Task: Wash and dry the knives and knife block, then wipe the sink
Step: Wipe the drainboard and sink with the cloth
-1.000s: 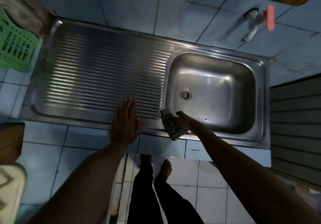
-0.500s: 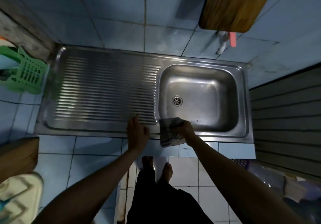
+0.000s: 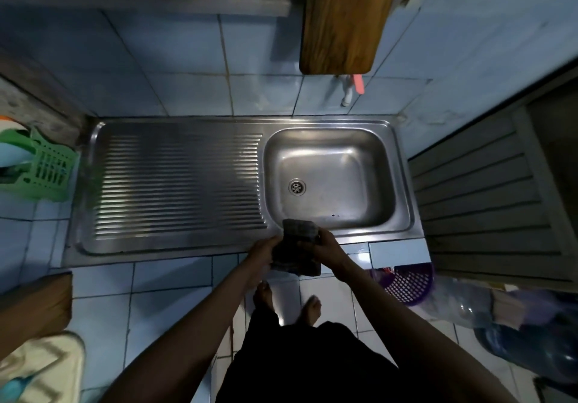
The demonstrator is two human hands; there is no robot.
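Both your hands are on the dark checked cloth [image 3: 297, 246], held at the front rim of the stainless steel sink unit [image 3: 175, 248], just below the near-left corner of the basin.

Left hand [image 3: 262, 251]: grip is closed on the cloth's left edge, fingers curled into the fabric.
Right hand [image 3: 325, 248]: grip is closed on the cloth's right side, fingers wrapped over the top.

The cloth is bunched between the two hands. Its upper edge overlaps the sink rim and its lower part hangs in front of the blue tiled surface [image 3: 172, 274].

The rectangular basin [image 3: 331, 165] sits on the right of the unit, with the round drain [image 3: 297, 187] at its left-centre. A few dark specks lie near the front wall of the basin. The ribbed drainboard [image 3: 178, 183] is on the left.

Around it: a white tap with a pink handle [image 3: 352, 88] on the wall above the basin, a wooden board [image 3: 344, 18] above that, a green plastic basket [image 3: 47, 168] left of the sink and a purple basket [image 3: 409, 280] low on the right.

No knives or knife block in view.
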